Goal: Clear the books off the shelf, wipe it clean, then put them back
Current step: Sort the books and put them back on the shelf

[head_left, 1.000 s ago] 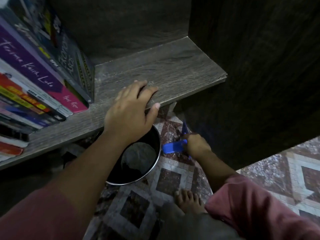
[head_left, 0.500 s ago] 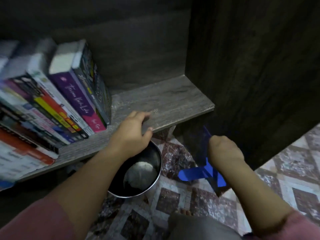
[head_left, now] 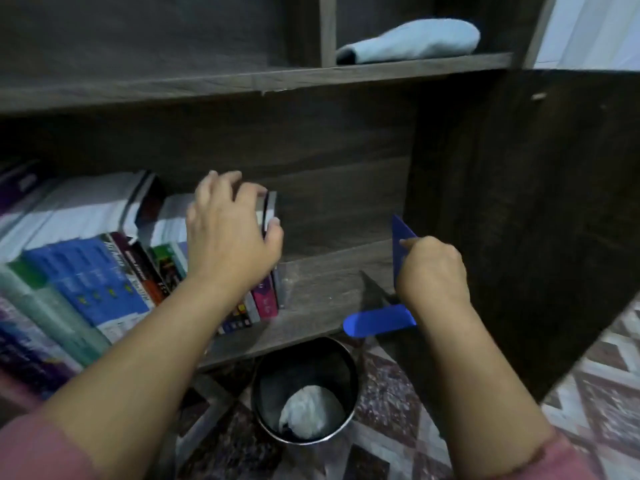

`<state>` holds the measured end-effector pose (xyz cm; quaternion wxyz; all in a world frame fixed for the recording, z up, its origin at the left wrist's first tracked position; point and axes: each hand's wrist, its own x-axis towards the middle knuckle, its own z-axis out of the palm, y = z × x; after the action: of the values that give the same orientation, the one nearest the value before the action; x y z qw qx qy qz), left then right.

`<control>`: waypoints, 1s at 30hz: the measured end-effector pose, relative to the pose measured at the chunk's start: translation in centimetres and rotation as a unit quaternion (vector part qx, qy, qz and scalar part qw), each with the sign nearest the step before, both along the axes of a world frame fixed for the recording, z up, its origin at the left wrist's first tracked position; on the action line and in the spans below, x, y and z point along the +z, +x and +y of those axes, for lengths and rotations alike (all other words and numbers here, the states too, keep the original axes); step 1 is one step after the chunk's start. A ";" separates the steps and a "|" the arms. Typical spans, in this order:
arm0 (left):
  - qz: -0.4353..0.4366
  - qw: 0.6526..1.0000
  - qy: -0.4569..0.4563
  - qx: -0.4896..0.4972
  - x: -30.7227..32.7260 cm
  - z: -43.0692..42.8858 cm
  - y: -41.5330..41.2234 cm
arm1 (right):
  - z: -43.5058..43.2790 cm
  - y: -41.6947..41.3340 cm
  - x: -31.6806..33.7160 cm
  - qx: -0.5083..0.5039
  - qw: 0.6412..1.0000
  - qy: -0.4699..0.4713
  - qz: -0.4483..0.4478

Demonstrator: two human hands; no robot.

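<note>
Now, left hand (head_left: 232,233): clenched over the top of the end books (head_left: 270,209), fingers hooked behind the page tops, thumb pressed on the outer cover.
Right hand (head_left: 433,271): closed round what looks like a blue plastic dustpan (head_left: 379,320), blade up beside the side panel (head_left: 519,220), handle jutting left below the wrist.
Row of books (head_left: 104,271): on the shelf (head_left: 329,282), leaning and filling its left part; the right part is bare wood.
Waste bin (head_left: 311,358): on the tiled floor (head_left: 606,393) just under the shelf's front edge, crumpled white paper (head_left: 306,410) inside.
Pale blue cloth (head_left: 408,39): folded in the compartment above, well apart from both hands.
Step in hand: by my reading, taking hold of the last 2 or 3 books to pull them out, so clearing has barely begun.
Doing it well: tip the tops forward first, then slide a small bundle out along the shelf, squeezing the covers so none slips loose.
Watch for: the leaning row may slump right once its end support goes; the busy right hand cannot steady it unless the dustpan is set down.
</note>
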<state>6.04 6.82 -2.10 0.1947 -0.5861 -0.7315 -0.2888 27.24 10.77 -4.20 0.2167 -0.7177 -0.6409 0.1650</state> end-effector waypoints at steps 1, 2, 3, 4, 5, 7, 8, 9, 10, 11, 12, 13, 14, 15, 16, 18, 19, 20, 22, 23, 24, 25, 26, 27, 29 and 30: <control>-0.004 0.999 -0.018 0.027 0.5 0.1 -0.8 | 0.3 -0.7 -0.7 0.001 1.000 0.009 0.018; -0.015 0.998 -0.043 0.049 1.0 0.3 -1.5 | 0.6 -1.5 -1.5 0.005 0.999 0.018 0.030; -0.035 0.994 -0.075 0.071 1.3 0.6 -2.1 | 0.9 -2.3 -2.2 0.009 0.999 0.024 0.034; -0.061 0.987 -0.113 0.094 1.5 1.1 -2.7 | 1.3 -3.1 -2.8 0.012 0.999 0.027 0.033; -0.087 0.977 -0.155 0.118 1.5 1.6 -3.3 | 1.7 -3.7 -3.1 0.014 0.999 0.028 0.035; -0.115 0.952 -0.238 0.157 1.3 2.8 -4.0 | 2.6 -4.9 -3.7 0.020 0.998 0.035 0.045; -0.115 0.939 -0.276 0.171 1.0 3.3 -4.1 | 2.8 -5.5 -3.9 0.027 0.997 0.040 0.051; -0.106 0.927 -0.308 0.185 0.8 3.8 -3.9 | 3.0 -6.0 -4.2 0.037 0.997 0.044 0.056; -0.091 0.917 -0.333 0.200 0.6 4.2 -3.6 | 3.2 -6.4 -4.5 0.047 0.996 0.046 0.058; -0.076 0.908 -0.353 0.213 0.4 4.6 -3.3 | 3.3 -6.7 -4.7 0.056 0.996 0.045 0.061; -0.063 0.900 -0.368 0.223 0.2 5.0 -2.8 | 3.5 -7.0 -4.8 0.063 0.995 0.043 0.065; -0.052 0.895 -0.377 0.232 0.1 5.3 -2.3 | 3.8 -7.2 -4.8 0.068 0.995 0.039 0.067; -0.043 0.892 -0.381 0.240 0.0 5.5 -1.9 | 4.1 -7.3 -4.9 0.076 0.994 0.035 0.068; -0.037 0.889 -0.383 0.247 -0.1 5.7 -1.6 | 4.4 -7.4 -4.9 0.086 0.993 0.036 0.072; -0.036 0.886 -0.387 0.252 -0.2 5.8 -1.3 | 4.5 -7.5 -5.0 0.099 0.991 0.040 0.075; -0.050 0.878 -0.396 0.264 0.0 6.2 -0.8 | 4.3 -7.7 -5.1 0.127 0.987 0.052 0.086; -0.061 0.873 -0.401 0.270 0.2 6.3 -0.7 | 4.2 -7.7 -5.2 0.138 0.984 0.056 0.102; -0.070 0.869 -0.405 0.276 0.4 6.5 -0.6 | 4.3 -7.5 -5.4 0.144 0.980 0.052 0.129; -0.075 0.863 -0.408 0.287 0.4 6.7 -0.6 | 4.7 -6.7 -5.6 0.151 0.971 0.019 0.183; -0.073 0.863 -0.405 0.292 0.2 6.6 -0.7 | 5.1 -6.2 -5.7 0.162 0.968 0.008 0.190; -0.072 0.866 -0.398 0.295 0.0 6.6 -0.7 | 5.4 -5.7 -5.9 0.173 0.967 0.005 0.185; -0.070 0.872 -0.386 0.292 -0.3 6.5 -0.7 | 5.6 -5.5 -6.1 0.177 0.968 0.006 0.179; -0.069 0.881 -0.371 0.285 -0.4 6.4 -0.7 | 5.7 -5.3 -6.2 0.176 0.969 0.006 0.174; -0.072 0.890 -0.356 0.275 -0.6 6.3 -0.8 | 5.8 -5.5 -6.3 0.174 0.970 0.002 0.169; -0.081 0.906 -0.326 0.258 -0.7 6.2 -1.1 | 5.8 -6.0 -6.6 0.169 0.973 -0.003 0.155; -0.082 0.912 -0.314 0.251 -0.9 6.2 -1.3 | 5.7 -6.3 -6.7 0.165 0.976 0.001 0.143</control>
<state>4.70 13.00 -3.00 0.0059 -0.3883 -0.9209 -0.0331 20.93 16.52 -10.92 0.2766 -0.5706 -0.7131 0.2990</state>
